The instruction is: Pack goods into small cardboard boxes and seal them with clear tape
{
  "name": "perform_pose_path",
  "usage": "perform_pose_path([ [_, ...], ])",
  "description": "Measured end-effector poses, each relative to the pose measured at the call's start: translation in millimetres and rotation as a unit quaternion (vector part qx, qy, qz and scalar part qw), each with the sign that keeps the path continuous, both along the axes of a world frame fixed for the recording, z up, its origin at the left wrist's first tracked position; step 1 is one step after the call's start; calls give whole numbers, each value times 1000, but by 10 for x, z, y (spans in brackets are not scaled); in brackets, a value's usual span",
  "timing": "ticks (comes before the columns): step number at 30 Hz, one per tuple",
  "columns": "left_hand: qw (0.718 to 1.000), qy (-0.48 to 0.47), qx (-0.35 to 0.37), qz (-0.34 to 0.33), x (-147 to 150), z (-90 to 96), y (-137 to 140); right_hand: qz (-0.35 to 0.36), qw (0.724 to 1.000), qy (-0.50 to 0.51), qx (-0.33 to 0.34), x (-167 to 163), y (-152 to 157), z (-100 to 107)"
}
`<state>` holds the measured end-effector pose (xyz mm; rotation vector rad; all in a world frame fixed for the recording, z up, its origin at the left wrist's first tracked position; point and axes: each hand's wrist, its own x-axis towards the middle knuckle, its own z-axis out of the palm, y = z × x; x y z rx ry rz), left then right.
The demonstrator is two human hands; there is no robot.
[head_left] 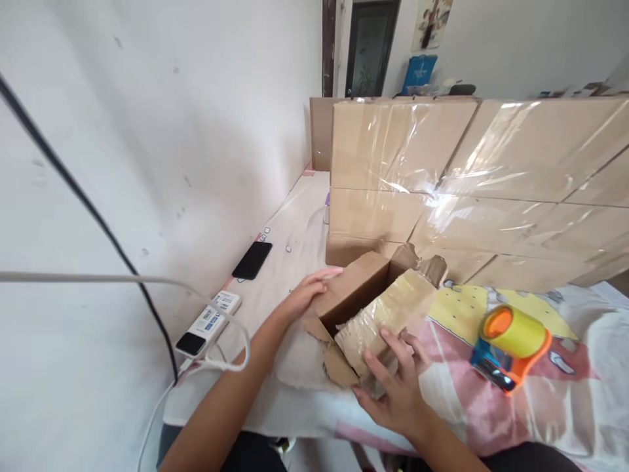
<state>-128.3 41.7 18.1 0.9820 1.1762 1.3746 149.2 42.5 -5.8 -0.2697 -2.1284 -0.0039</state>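
A small cardboard box [351, 285] with torn, crumpled end flaps lies tilted on the patterned cloth, its long top side gaping. Clear tape shines on the loose panel [388, 314] along its near side. My left hand [308, 293] grips the box at its left side, fingers reaching along the wall. Against the taped panel my right hand [396, 380] rests its fingertips, with the thumb at the lower edge, holding the box from the near side. The dark inside shows no contents. To the right sits a tape dispenser [514, 341] in orange and blue with a yellow roll.
Behind stands a wall of taped cardboard [383, 151]. A black phone [252, 260] and a white power strip [209, 321] lie along the left wall. A white cable [230, 364] loops near my left forearm, and a black cable [93, 187] hangs further left.
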Motion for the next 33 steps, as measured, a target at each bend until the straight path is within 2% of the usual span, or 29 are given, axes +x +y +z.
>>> perform_pose_path([
  [1,1000,13,-2,-25,-48,121,144,-11,1000,-5,-6,5,-39,41],
  [2,994,79,1,-78,-90,257,297,-10,1000,-13,-11,5,-67,68],
  [5,944,268,14,-190,-144,699,730,37,998,-48,-22,-10,-109,74],
  [8,888,408,24,-209,-86,1040,945,64,996,-47,-34,12,-82,57],
  [11,862,471,45,-181,34,1167,878,6,1000,-20,-6,155,109,164],
  [13,857,485,66,-161,112,1162,764,-53,998,13,-10,311,340,303],
  [15,856,488,77,-155,174,1132,674,-80,993,54,-63,468,586,444],
  [18,853,491,79,-158,242,1094,656,-110,982,17,-155,601,807,568],
  [21,858,485,67,-152,279,1075,730,-172,969,-46,-168,592,780,596],
  [24,869,470,64,-141,251,1024,794,-151,976,2,-154,552,644,603],
  [26,898,429,61,-76,178,933,798,-103,986,45,-123,541,569,606],
  [28,929,365,49,36,64,779,758,-60,992,62,-90,531,520,595],
  [30,942,309,30,126,-67,578,682,-36,994,58,-83,507,479,564],
  [33,951,263,-2,162,-239,287,584,-39,993,57,-95,444,398,494],
])
